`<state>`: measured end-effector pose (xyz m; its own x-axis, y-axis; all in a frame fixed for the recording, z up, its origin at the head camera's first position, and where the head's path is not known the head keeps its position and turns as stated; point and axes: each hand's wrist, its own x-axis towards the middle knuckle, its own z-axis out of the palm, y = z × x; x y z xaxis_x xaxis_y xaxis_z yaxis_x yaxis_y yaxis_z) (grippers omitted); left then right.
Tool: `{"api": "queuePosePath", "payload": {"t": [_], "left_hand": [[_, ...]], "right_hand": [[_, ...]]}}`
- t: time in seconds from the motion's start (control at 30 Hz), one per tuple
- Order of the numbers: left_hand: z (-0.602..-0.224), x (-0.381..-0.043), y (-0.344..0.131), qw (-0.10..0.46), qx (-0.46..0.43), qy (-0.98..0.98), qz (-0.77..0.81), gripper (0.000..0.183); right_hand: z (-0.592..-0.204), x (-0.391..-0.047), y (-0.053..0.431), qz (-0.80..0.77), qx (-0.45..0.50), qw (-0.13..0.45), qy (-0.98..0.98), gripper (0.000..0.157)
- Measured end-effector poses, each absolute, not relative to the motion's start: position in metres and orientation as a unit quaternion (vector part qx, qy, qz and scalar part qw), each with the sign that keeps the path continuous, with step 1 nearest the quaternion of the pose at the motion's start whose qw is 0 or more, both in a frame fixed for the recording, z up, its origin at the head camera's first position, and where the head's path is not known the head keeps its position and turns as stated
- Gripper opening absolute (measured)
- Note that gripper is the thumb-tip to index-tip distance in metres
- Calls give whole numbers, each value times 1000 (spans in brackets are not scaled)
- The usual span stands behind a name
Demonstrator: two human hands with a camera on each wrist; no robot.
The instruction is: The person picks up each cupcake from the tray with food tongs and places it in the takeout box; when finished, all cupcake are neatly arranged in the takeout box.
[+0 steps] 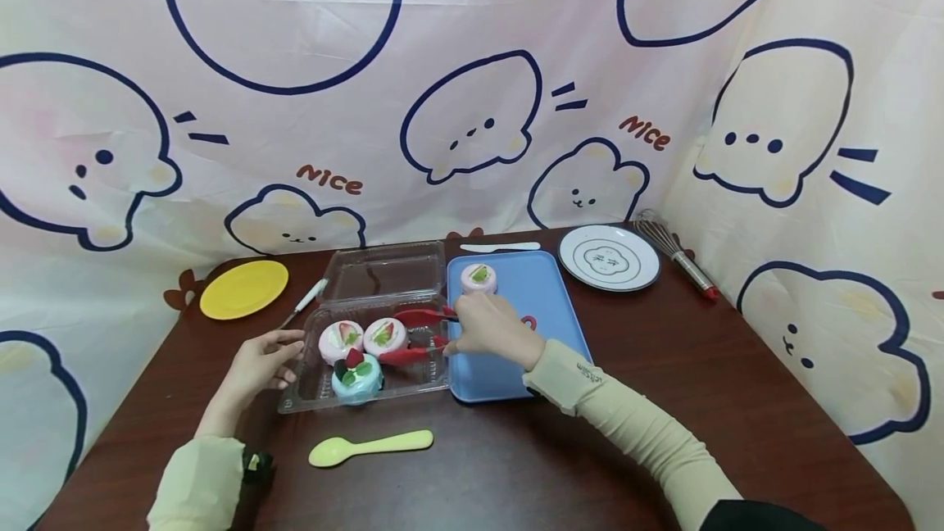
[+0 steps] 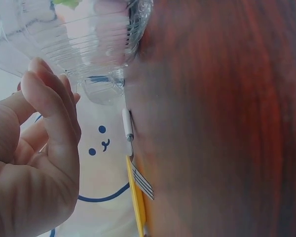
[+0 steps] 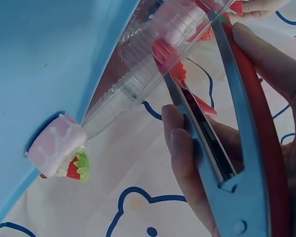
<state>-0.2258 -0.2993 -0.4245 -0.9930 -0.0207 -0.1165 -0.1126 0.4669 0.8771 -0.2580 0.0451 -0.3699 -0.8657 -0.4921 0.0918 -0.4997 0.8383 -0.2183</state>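
My right hand (image 1: pixel 490 328) grips red-and-metal tongs (image 3: pixel 251 148) above the edge between the tray and the clear plastic container (image 1: pixel 424 383). The spread red tips of the tongs reach into the container, on either side of the right part of a pink cake (image 1: pixel 385 336) with a strawberry slice. Beside that cake sit another pink cake (image 1: pixel 342 341) and, in front, a blue cake (image 1: pixel 357 379) topped with berries. My left hand (image 1: pixel 258 367) is at the container's left side, fingers loosely bent with fingertips right at the wall. A third pink cake (image 1: pixel 478 278) sits on the blue tray (image 1: pixel 531 293).
A yellow plate (image 1: pixel 244 289) and a white-handled fork (image 1: pixel 310 295) lie left of the container. In front is a yellow-green spoon (image 1: pixel 371 447). Behind the tray lies a white knife (image 1: pixel 500 247); to the right are a white plate (image 1: pixel 568 260) and a whisk (image 1: pixel 678 256).
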Motion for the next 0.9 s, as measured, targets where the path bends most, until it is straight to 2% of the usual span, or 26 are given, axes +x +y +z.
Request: {"api": "queuePosePath", "payload": {"t": [0.27,0.5,0.9], "left_hand": [[-426,-226,-302,49,-26,847,528,50],[-436,-231,-309,60,-24,837,543,64],[-422,-224,-299,49,-27,855,515,48]], "right_hand": [[-369,-258,46,119,254,21,-960,44],[-367,-260,46,122,255,13,-959,46],[-366,-257,49,126,256,19,-958,41]]}}
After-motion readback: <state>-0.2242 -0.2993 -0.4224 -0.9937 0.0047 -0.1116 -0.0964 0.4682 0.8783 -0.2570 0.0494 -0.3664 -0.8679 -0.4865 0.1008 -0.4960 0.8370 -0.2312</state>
